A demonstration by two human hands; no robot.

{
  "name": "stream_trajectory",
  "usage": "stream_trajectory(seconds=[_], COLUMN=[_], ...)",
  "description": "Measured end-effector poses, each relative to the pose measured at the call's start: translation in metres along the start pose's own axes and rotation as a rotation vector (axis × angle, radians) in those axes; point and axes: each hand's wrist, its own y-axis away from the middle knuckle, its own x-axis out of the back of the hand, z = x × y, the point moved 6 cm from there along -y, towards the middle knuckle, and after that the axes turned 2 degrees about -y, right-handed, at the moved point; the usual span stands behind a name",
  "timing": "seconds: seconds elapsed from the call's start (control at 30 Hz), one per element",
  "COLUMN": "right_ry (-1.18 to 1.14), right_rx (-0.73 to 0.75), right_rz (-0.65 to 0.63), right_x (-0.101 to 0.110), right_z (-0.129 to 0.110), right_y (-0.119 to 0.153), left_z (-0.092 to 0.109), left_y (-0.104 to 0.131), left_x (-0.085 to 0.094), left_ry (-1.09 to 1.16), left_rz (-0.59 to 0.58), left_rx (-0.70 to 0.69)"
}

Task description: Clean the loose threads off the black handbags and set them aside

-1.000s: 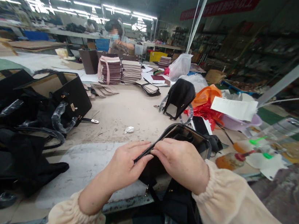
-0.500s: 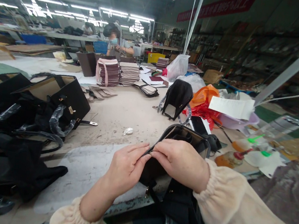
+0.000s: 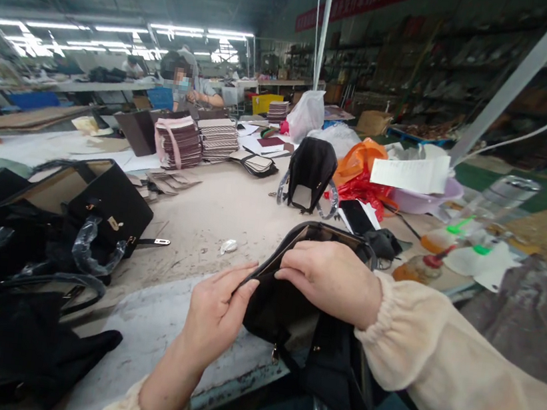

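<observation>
A black bag [image 3: 342,369] leans at the near edge of the table, its mouth open towards me. My left hand [image 3: 219,309] pinches the left corner of its rim between thumb and fingers. Inside the mouth, my right hand [image 3: 327,276] has its thumb and fingers pressed together on the lining or inner edge; the fingertips' exact hold is hard to see. A metal zip pull hangs at the bag's lower front. Beyond it a smaller black bag [image 3: 312,173] with plastic-wrapped handles stands on the table.
Black bags [image 3: 117,204] crowd the left side. Stacked panels [image 3: 216,138] lie at the back, where a masked person sits. On the right are a phone [image 3: 356,217], red and orange plastic bags, a purple basin [image 3: 426,197] and glue bottles [image 3: 419,270].
The view has turned slightly to the right. My left hand has moved away from my right along the rim, and my right hand now reaches further inside the bag's mouth.
</observation>
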Motion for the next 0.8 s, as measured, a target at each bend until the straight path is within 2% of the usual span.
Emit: stream_trajectory(seconds=[0.8], right_ry=[0.059], right_rx=[-0.061], right_rz=[0.049], right_x=[0.0024], right_z=[0.0020], right_y=[-0.0066], left_z=[0.0023], left_y=[-0.0042], left_x=[-0.0005], left_ry=[-0.028], left_rz=[-0.037], left_rx=[0.002])
